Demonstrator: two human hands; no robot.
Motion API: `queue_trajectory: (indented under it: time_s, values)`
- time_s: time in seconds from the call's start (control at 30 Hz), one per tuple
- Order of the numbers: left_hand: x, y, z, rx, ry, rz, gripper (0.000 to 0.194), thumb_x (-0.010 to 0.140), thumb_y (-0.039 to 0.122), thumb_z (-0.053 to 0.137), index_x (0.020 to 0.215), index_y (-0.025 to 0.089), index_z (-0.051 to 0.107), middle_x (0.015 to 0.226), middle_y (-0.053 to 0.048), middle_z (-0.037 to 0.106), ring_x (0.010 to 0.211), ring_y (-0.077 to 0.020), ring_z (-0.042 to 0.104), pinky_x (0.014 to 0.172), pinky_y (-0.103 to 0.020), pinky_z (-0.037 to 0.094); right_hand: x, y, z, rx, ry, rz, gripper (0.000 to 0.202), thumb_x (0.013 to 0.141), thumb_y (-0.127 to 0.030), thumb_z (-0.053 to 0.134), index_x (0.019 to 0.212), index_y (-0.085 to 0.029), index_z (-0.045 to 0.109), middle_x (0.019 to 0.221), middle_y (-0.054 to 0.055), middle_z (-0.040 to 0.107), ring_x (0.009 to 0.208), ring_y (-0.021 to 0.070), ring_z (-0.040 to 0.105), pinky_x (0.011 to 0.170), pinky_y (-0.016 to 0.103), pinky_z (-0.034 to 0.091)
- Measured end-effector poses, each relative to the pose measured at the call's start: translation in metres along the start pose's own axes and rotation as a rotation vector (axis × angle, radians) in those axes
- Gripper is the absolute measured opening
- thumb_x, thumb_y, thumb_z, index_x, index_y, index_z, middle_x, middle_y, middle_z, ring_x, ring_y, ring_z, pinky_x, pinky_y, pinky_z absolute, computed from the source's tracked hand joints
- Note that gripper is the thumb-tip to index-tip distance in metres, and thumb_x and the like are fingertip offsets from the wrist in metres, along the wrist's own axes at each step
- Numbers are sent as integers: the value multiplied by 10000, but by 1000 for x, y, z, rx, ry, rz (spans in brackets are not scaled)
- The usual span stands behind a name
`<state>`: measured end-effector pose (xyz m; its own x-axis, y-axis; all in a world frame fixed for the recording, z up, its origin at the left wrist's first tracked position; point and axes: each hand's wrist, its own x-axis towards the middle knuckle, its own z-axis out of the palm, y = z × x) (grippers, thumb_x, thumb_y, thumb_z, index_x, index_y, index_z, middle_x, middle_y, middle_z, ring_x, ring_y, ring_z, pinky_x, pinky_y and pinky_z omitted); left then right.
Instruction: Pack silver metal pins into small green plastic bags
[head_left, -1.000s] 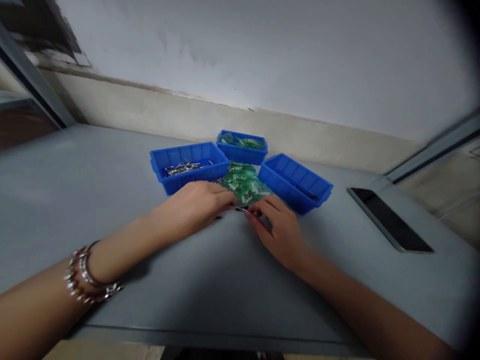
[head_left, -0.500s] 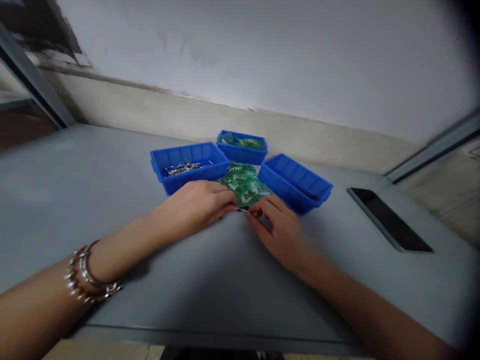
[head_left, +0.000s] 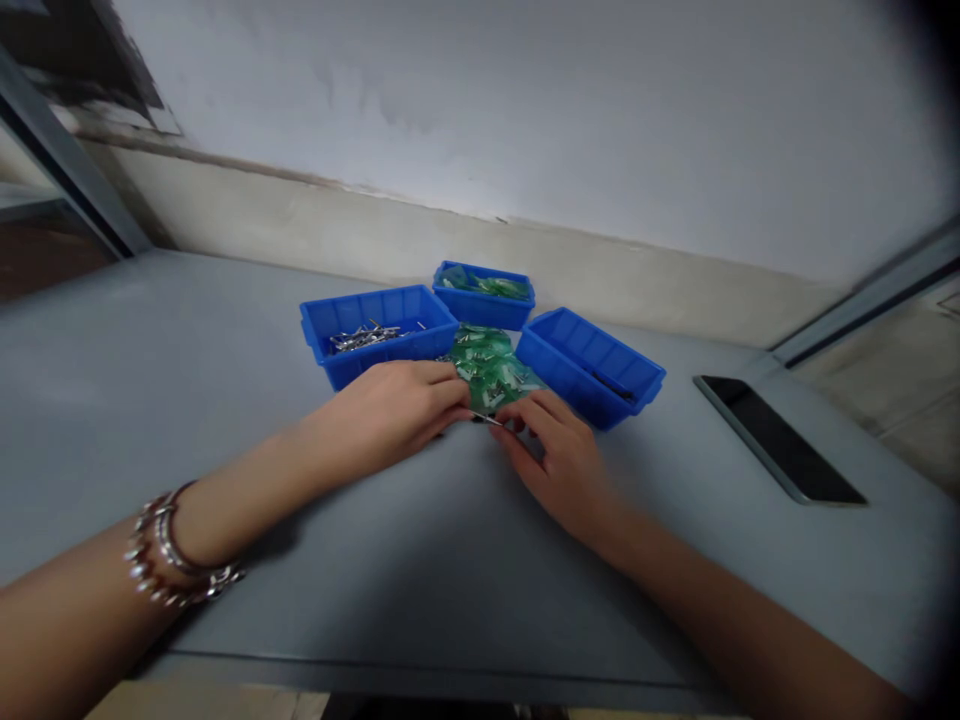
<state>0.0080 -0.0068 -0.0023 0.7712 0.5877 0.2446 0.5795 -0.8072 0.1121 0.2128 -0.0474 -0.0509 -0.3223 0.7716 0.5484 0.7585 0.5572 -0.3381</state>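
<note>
My left hand (head_left: pixel 394 410) and my right hand (head_left: pixel 559 455) meet fingertip to fingertip on the grey table (head_left: pixel 420 560). Between them they pinch a small thin metal piece (head_left: pixel 486 418). Just beyond the fingers lies a pile of small green plastic bags (head_left: pixel 491 365). What else the fingers hold is hidden. A beaded bracelet (head_left: pixel 176 550) sits on my left wrist.
Three blue bins ring the pile: a left bin (head_left: pixel 375 330) with several metal parts, a back bin (head_left: pixel 484 292) with green bags, and a right bin (head_left: pixel 589 365) with a dark item inside. A dark phone (head_left: pixel 776 438) lies at the right. A wall runs behind the table.
Both hands stay together at the same spot; the fingers shift only slightly around the metal piece.
</note>
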Motion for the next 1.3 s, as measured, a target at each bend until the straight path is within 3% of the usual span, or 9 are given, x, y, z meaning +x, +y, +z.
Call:
queue_trajectory:
  time_s: [0.13, 0.33, 0.5, 0.6, 0.73, 0.8, 1.0, 1.13, 1.3]
  values:
    - [0, -1, 0, 3, -56, -13, 235, 959, 251, 449, 911, 149, 656, 863, -56, 629, 766, -163, 606, 663, -268, 436, 0, -1, -1, 1, 43, -20, 160, 948, -262, 476, 887, -198, 609, 832, 58, 638, 800, 208, 611, 701, 342, 507]
    - [0, 1, -2, -36, 72, 50, 246, 971, 246, 415, 937, 155, 641, 883, -48, 637, 748, -144, 599, 652, -245, 440, 1, 0, -2, -29, -53, 8, 166, 942, -229, 470, 879, -195, 620, 856, 65, 642, 795, 204, 611, 689, 341, 515]
    - [-1, 0, -1, 13, 71, 37, 266, 970, 242, 399, 914, 155, 644, 854, -49, 638, 735, -146, 600, 641, -248, 443, 0, 0, -2, 1, 10, -2, 163, 952, -247, 462, 904, -204, 612, 855, 62, 641, 799, 204, 611, 697, 344, 517]
    - [-2, -2, -2, 66, 147, 14, 300, 982, 267, 379, 886, 153, 640, 834, -51, 634, 727, -150, 593, 634, -257, 433, -1, 2, -2, -6, 10, 13, 150, 950, -254, 464, 940, -209, 607, 886, 69, 640, 848, 221, 614, 737, 372, 525]
    - [-4, -6, -5, 195, 401, -120, 283, 982, 323, 402, 916, 159, 622, 845, -46, 632, 694, -142, 560, 602, -263, 393, -5, 6, 2, -38, -104, 65, 164, 921, -236, 510, 1050, -200, 604, 958, 86, 623, 947, 251, 603, 814, 421, 534]
    - [-5, -6, -9, 273, 458, -246, 287, 975, 336, 402, 920, 158, 620, 843, -48, 622, 680, -142, 538, 584, -267, 367, -10, 9, 4, -46, -150, 84, 199, 907, -244, 538, 1090, -197, 603, 979, 92, 611, 977, 259, 592, 845, 441, 533]
    - [-8, -5, -24, 434, 431, -606, 341, 969, 341, 363, 1021, 123, 621, 956, -96, 604, 780, -176, 508, 616, -293, 331, -21, 15, 3, -70, -192, 93, 223, 903, -248, 559, 1115, -211, 618, 1005, 96, 591, 984, 264, 586, 856, 458, 531]
    - [-8, -6, -24, 478, 422, -690, 357, 970, 342, 348, 1083, 141, 620, 1059, -98, 599, 816, -186, 514, 605, -293, 317, -22, 16, 1, -61, -236, 84, 226, 916, -247, 543, 1120, -203, 629, 975, 97, 583, 955, 254, 584, 848, 452, 530]
    - [-4, -9, -17, 553, 439, -786, 319, 944, 333, 392, 1024, 169, 653, 1091, -89, 605, 839, -216, 569, 598, -304, 339, -21, 14, -1, -54, -238, 112, 241, 919, -255, 538, 1143, -228, 623, 986, 85, 558, 973, 238, 571, 869, 430, 523]
